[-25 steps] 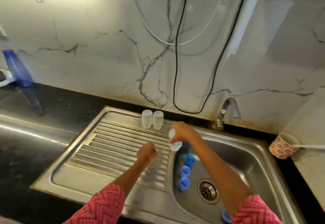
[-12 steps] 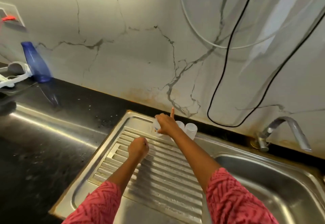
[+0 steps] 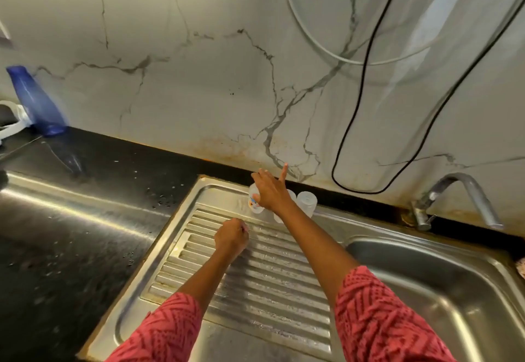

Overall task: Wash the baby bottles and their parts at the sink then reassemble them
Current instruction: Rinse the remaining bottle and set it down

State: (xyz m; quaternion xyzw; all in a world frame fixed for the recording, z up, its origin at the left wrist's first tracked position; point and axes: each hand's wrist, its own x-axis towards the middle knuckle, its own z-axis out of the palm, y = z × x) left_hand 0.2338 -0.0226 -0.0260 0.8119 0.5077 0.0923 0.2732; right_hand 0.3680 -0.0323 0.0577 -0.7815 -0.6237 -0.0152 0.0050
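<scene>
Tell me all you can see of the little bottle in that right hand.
The bottle is small, of clear or milky plastic, with a coloured print on its side. The right hand grips it from above, index finger raised, at the back of the steel drainboard, left of two similar bottles. Whether it rests on the steel cannot be told.

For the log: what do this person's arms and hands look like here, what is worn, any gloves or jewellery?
Both arms wear pink-red sleeves with a darker zigzag print: the left sleeve and the right sleeve end near the elbow, leaving the forearms bare. The left hand and right hand are bare, with no gloves. No watch, bangle or ring is visible from this angle.
</scene>
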